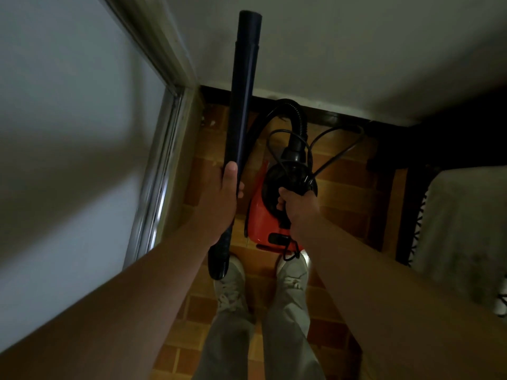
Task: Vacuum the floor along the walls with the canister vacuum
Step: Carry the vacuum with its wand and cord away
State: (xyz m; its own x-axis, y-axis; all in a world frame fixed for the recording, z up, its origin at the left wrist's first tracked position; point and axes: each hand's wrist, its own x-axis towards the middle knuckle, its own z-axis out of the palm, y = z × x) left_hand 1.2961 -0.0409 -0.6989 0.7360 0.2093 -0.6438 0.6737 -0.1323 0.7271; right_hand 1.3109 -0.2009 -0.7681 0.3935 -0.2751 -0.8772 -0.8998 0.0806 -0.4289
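**Red canister in hand, wand raised**

Red canister vacuum (259,218) sits low betw. the person's shoes (230,281) and the dark baseboard (338,117), over the brick-tile floor (345,187); can't tell if it's touching down. Right grip (297,207) is curled round its black top handle, w/ loops of cord (354,144) bunched at the same spot. Left grip (219,198) wraps the dark wand (244,91) near its lower end, tube pointing up along the white wall (343,50). Ribbed hose (300,116) arcs from canister to wand. Metal door frame (162,160) on the left.
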